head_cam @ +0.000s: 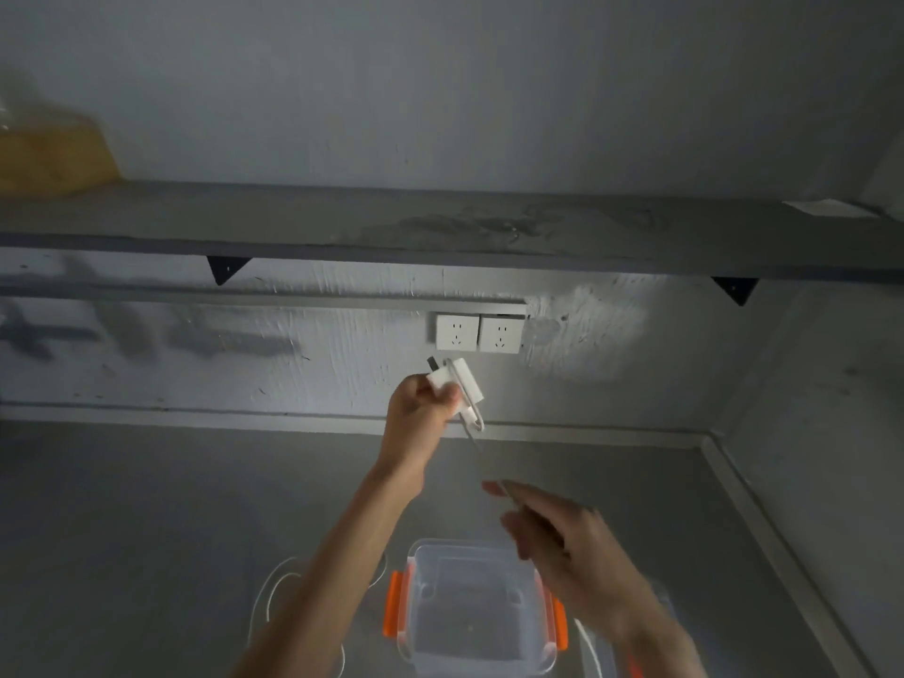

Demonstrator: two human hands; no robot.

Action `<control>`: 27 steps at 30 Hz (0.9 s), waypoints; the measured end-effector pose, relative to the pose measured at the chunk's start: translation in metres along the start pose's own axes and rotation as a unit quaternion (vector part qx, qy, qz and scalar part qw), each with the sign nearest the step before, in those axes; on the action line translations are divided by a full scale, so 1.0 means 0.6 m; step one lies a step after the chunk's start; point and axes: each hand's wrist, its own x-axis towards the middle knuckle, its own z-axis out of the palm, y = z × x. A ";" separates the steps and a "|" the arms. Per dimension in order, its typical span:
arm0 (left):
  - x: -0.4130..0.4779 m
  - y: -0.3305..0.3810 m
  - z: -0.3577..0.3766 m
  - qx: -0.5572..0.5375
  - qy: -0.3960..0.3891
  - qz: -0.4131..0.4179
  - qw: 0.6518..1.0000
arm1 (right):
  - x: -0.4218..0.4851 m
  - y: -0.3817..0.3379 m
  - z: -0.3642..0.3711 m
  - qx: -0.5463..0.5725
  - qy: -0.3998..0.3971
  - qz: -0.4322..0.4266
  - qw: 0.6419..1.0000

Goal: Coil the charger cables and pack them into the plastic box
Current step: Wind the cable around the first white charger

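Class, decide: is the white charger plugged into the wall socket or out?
Out: the left hand grips the charger below the wall sockets, prongs bare.

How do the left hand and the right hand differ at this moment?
The left hand is raised near the wall sockets and grips the white charger; the right hand is lower, above the plastic box. The left hand's fingers are curled; the right hand's are straighter and blurred. One cable runs between them.

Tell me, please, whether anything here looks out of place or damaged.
Nothing looks damaged or spilled. The one untidy thing is a white cable lying in loose loops on the counter left of the plastic box, not yet coiled. Dark smears mark the wall.
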 end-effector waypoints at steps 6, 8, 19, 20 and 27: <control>-0.051 -0.042 0.014 0.193 -0.128 0.049 0.972 | 0.043 -0.046 -0.082 -0.272 0.123 -0.155 0.942; -0.079 -0.041 0.015 0.195 -0.184 0.063 0.961 | 0.064 -0.052 -0.118 -0.277 0.139 -0.200 0.929; -0.128 0.031 -0.038 0.094 -0.282 0.084 0.951 | 0.111 -0.030 -0.118 0.026 0.075 -0.148 0.986; -0.128 0.036 -0.040 0.090 -0.275 0.092 0.953 | 0.114 -0.028 -0.102 0.074 0.056 -0.121 0.988; -0.088 0.048 -0.034 -0.067 -0.184 0.068 0.978 | 0.084 0.031 0.017 0.161 0.050 0.016 0.986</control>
